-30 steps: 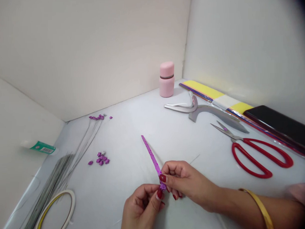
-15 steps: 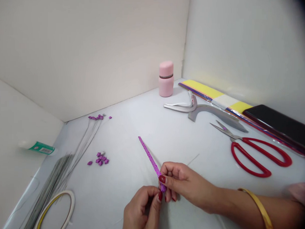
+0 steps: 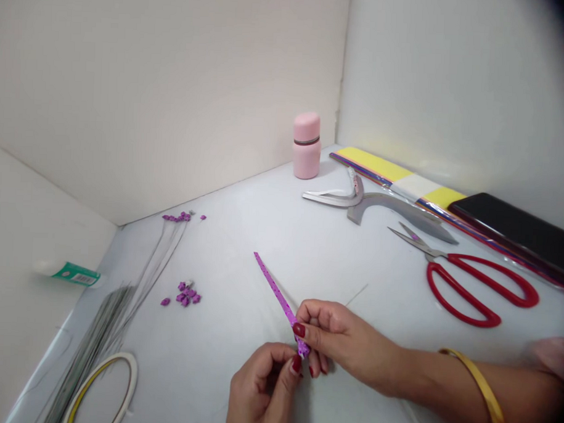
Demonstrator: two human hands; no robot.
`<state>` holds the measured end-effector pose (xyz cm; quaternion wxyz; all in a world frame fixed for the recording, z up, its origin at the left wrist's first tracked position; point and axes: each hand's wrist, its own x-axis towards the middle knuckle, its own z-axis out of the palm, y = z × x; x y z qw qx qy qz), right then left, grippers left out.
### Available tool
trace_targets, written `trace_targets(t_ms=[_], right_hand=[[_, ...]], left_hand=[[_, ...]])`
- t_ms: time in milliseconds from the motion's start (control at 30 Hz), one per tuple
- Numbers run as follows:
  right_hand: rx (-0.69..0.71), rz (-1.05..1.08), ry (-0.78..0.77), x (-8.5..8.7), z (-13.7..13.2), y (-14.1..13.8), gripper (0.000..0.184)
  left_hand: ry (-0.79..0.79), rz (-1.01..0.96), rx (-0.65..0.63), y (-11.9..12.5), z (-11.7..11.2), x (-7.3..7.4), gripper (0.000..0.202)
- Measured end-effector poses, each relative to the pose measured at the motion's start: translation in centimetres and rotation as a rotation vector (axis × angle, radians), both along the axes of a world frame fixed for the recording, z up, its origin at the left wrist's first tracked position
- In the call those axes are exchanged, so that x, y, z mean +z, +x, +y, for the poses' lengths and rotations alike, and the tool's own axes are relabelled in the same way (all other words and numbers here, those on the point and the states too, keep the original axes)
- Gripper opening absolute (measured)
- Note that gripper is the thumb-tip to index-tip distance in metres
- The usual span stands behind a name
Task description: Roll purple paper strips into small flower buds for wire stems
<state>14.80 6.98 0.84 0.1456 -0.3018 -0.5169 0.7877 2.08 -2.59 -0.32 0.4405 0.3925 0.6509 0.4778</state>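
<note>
Between thumb and fingers, my right hand [image 3: 333, 333] pinches a narrow purple dotted paper strip [image 3: 274, 286]. Its long free end points up and left over the table, and its lower end is folded into a small knot or bud. Close below, my left hand [image 3: 267, 384] is closed, its thumb and forefinger pinching at the folded end of the same strip. The two hands nearly touch. A gold bangle [image 3: 479, 388] circles my right forearm. Left of the hands lie several small folded purple paper buds [image 3: 187, 294].
More purple buds on thin wires [image 3: 177, 217] lie at the back left, above a bundle of wires [image 3: 87, 346] and a tape roll [image 3: 132, 379]. Red-handled scissors [image 3: 464, 292], pliers [image 3: 393, 209], coloured paper strips [image 3: 380, 165], a black phone [image 3: 517, 232] and a pink bottle [image 3: 307, 147] are rightward.
The hands stay almost in place. The folded end of the purple strip has turned slightly and shows a little more between the fingertips.
</note>
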Motion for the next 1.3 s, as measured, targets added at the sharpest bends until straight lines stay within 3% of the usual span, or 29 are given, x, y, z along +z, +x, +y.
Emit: trace_targets(t_ms=[133,500,867,1133,1300], right_hand=[[0.034,-0.001,0.017,0.13,0.02,0.16,0.033],[0.037,-0.005,0.001,-0.24,-0.02,0.18,0.024],[0.053,-0.025,0.025,-0.08,0.01,0.09,0.029],[0.085,-0.056,0.24,0.26,-0.06,0.48,0.019],[0.072,-0.032,0.16,0.13,-0.24,0.35,0.014]], left_hand=[[-0.02,-0.154,0.09,0.05,0.1,0.03,0.027],[-0.09,-0.447,0.08,-0.1,0.87,0.73,0.026],[-0.062,-0.379,0.106,0.15,0.75,0.96,0.027],[-0.042,-0.229,0.128,0.2,0.46,0.76,0.03],[-0.04,-0.23,0.146,0.23,0.51,0.6,0.031]])
